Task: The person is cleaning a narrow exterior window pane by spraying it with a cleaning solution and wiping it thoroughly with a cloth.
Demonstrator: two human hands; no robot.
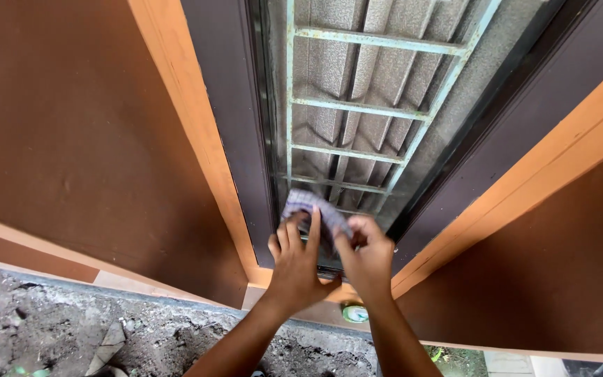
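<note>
I saw both hands low on the window, at the foot of the glass (357,139). The cloth (313,209), a checked grey-blue rag, lay bunched against the pane just above and between the two hands. The left hand (296,269) was spread flat with its fingers (313,227) pointing up, their tips on the lower left part of the cloth, pressing it to the glass rather than closing round it. The right hand (369,260) had its fingers (347,241) curled and pinched on the cloth's right edge, so the rag ran from that pinch up and leftward over the left fingertips. The hands sat just beside each other, thumbs near touching. Behind the glass I could make out a pale metal grille (378,105). A dark frame (228,126) with orange trim (183,119) flanked the pane, brown wall (71,126) to either side. Below the wrists lay a small green object (355,313) on the sill, and rough grey ground (141,335) lower left
</note>
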